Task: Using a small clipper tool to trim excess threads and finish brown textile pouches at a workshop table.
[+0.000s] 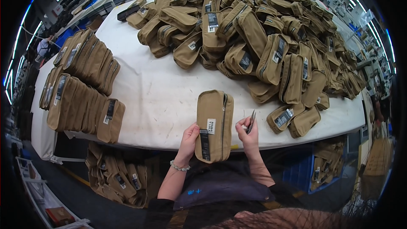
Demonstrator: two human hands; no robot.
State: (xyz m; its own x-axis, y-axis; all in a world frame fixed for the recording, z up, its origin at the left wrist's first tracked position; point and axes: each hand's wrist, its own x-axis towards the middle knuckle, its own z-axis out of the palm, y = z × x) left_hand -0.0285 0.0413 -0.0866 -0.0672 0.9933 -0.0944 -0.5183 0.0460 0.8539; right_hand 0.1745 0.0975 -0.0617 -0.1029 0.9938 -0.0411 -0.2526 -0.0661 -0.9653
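Pouch in hand: a tan fabric zip pouch [214, 125] stands on end at the near edge of the desk [161, 97], its zipper running down the right side, a white tag and a dark label on its face.
Left hand: the left hand [189, 140] has its grip closed on the pouch's lower left edge, thumb on the front; a bead bracelet [179, 167] circles the wrist.
Right hand: the right hand [247, 132] touches the pouch's right side and its grip is closed round a small metal tool [252, 121], probably thread snips, though it is too small to be sure.
Heap: a large loose pile of like pouches [263, 34] covers the far and right part of the desk.
Stacks: pouches set in neat rows [82, 85] stand along the left edge.
Below the desk: more pouches [116, 176] lie under the near left corner, and others fill a blue bin [324, 171] under the right end.
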